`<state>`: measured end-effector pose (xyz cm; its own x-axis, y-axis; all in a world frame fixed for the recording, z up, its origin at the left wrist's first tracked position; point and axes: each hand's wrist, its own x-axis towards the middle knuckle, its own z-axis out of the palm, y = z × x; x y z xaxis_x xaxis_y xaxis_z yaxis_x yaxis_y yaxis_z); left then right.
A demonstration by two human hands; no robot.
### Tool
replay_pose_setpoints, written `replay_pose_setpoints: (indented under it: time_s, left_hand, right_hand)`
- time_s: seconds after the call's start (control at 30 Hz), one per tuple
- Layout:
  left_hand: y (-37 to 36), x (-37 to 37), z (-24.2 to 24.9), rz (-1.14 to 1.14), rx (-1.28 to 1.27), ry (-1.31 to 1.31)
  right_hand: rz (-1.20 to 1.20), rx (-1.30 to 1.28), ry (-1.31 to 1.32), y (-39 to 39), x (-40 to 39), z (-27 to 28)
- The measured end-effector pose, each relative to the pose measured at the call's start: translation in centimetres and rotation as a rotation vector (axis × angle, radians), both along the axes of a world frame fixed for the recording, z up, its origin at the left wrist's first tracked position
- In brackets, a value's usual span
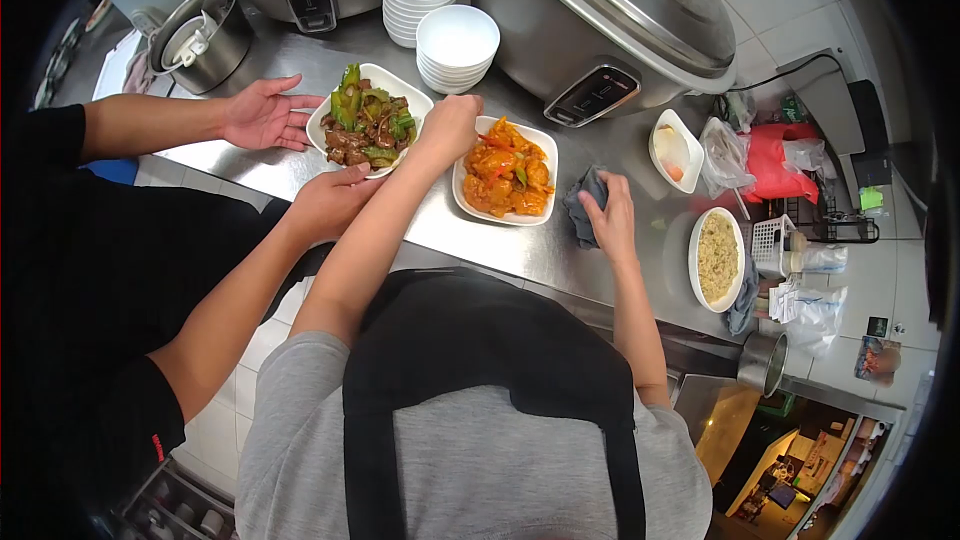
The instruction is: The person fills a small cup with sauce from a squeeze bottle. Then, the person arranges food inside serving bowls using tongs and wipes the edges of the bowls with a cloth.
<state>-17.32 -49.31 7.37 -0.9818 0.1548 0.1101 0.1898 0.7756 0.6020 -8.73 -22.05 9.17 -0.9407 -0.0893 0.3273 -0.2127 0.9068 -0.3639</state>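
Note:
My left hand (453, 130) is closed between two dishes, against the right rim of a white plate of meat and green peppers (372, 120); its fingertips are hidden. Just right of it, a square white dish of orange-red saucy food (506, 170) rests on the steel counter. My right hand (612, 218) is closed on a dark grey cloth (584, 206), right of that dish. A co-worker's two hands, one open at the left edge (268, 114) and one under the front edge (335, 202), are around the plate of peppers.
Two stacks of white bowls (457, 45) stand behind the dishes. Large cookers (610, 25) line the back. To the right are a small dish (676, 150), an oval rice dish (717, 260) and plastic bags (775, 162). A metal pot (222, 50) sits back left.

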Motion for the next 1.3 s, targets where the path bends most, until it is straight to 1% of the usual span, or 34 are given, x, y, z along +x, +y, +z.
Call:
replay_pose_setpoints:
  time_s: [0.07,0.1,0.17,0.2,0.27,0.3,0.37,0.4,0.47,0.5,0.57,0.63,0.7,0.77,0.8,0.87,0.97,1.03,1.1,1.13,1.23,1.3]
  left_hand:
    - [0.0,0.3,-0.1,0.002,0.018,0.001]
    - [0.0,0.4,0.0,0.003,0.037,0.005]
    - [0.0,0.6,0.4,0.01,0.034,-0.004]
    - [0.0,0.7,0.6,0.011,0.032,-0.012]
    - [0.0,0.6,0.5,0.018,0.037,-0.016]
    - [0.1,0.6,0.3,0.022,0.041,-0.019]
    - [0.1,0.6,0.4,0.014,0.017,-0.037]
    - [0.1,0.6,0.5,0.005,-0.01,-0.047]
    - [0.1,0.6,0.9,0.018,-0.013,-0.069]
    - [0.2,0.7,1.0,0.027,-0.015,-0.093]
    - [0.2,0.7,0.7,0.027,-0.013,-0.081]
    - [0.2,0.7,0.4,0.03,-0.01,-0.065]
    - [0.2,0.8,0.3,0.042,0.031,0.006]
    - [0.1,0.8,0.5,0.04,0.019,-0.021]
    - [0.2,0.8,0.6,0.036,0.008,-0.054]
    - [0.1,0.7,0.6,0.028,0.007,-0.06]
    - [0.0,0.4,0.6,0.011,-0.016,-0.07]
    - [0.2,0.3,0.4,0.0,-0.034,-0.076]
    - [0.1,0.4,0.1,0.008,0.041,-0.016]
    - [0.0,0.3,0.0,0.0,0.048,0.004]
    - [0.0,0.3,0.4,0.01,0.012,-0.065]
    - [0.1,0.2,0.3,0.014,0.013,-0.076]
  right_hand:
    - [0.143,-0.345,-0.097,-1.0,-0.5,0.4]
    - [0.145,-0.344,-0.099,-1.1,-0.5,0.3]
    - [0.184,-0.432,-0.138,-1.3,-0.6,0.2]
    - [0.189,-0.43,-0.138,-1.3,-0.9,0.0]
    - [0.282,-0.384,-0.157,-1.1,-1.3,-0.5]
    - [0.28,-0.381,-0.161,-1.2,-1.7,-0.5]
    - [0.364,-0.252,-0.19,-1.7,-2.2,-0.3]
    - [0.366,-0.253,-0.192,-1.8,-2.2,-0.3]
    - [0.425,-0.136,-0.184,-2.0,-2.6,-0.1]
    - [0.427,-0.136,-0.185,-2.1,-2.5,-0.1]
    - [0.434,-0.056,-0.151,-2.2,-2.0,-0.2]
    - [0.411,-0.078,-0.161,-2.4,-1.3,-0.6]
    - [0.388,-0.099,-0.164,-2.5,-1.2,-0.7]
    - [0.295,-0.235,-0.29,-2.4,-1.2,-0.5]
    - [0.296,-0.234,-0.289,-1.6,-1.7,-0.6]
    - [0.083,-1.085,-0.86,0.2,-2.8,-0.6]
    - [0.07,-1.115,-0.889,0.8,-2.1,0.1]
    - [0.053,-1.09,-0.908,0.4,-1.5,-0.1]
    - [0.056,-1.032,-0.88,-0.2,-1.5,-0.6]
    - [0.095,-1.024,-0.894,-0.4,-1.7,-0.6]
    - [0.115,-0.958,-0.832,-0.5,-1.3,-0.4]
    - [0.089,-0.965,-0.819,0.0,-0.6,-1.0]
